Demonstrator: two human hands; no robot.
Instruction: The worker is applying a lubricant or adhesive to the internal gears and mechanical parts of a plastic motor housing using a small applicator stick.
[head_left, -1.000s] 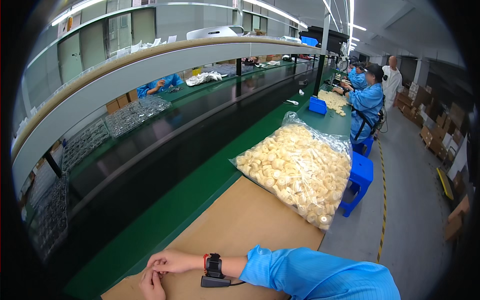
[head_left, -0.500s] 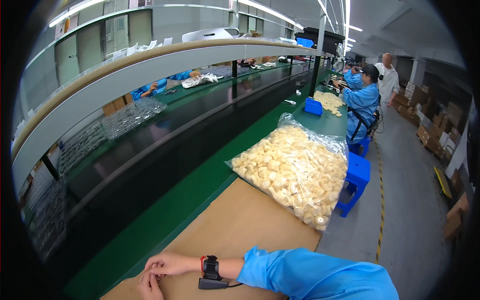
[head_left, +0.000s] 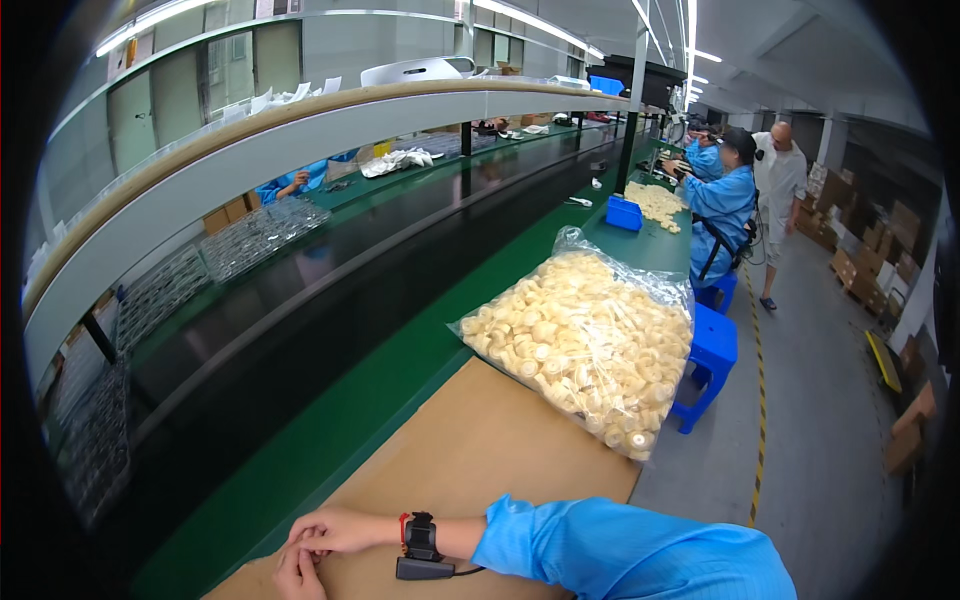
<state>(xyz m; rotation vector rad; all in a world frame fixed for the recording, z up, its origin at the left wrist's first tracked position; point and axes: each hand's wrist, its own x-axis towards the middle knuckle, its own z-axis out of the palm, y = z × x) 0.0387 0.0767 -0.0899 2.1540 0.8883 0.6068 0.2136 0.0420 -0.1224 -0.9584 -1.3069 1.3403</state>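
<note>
At the lower left, my right hand (head_left: 338,528) lies low over a sheet of brown cardboard (head_left: 480,425), its fingers curled and touching the fingers of my left hand (head_left: 297,577). Only part of the left hand shows, its fingers bent and drawn together. Whatever the fingertips may hold is hidden or too small to make out. Around my right wrist are a black strap with a small black device (head_left: 424,568) and a red cord. Beyond the cardboard, apart from both hands, sits a large clear plastic bag (head_left: 590,345) full of cream-coloured small round parts.
A black conveyor belt (head_left: 330,320) runs along the left of the green bench (head_left: 240,510), under a long shelf (head_left: 300,120). Farther along are a blue bin (head_left: 624,213) and a pile of cream parts (head_left: 655,203). Blue stools (head_left: 708,350) and seated co-workers line the right side.
My hands stay almost as they were. A person in white in the aisle has shifted, with legs now in sight. Across the belt, a co-worker's arm has drawn back from the white cloth.
</note>
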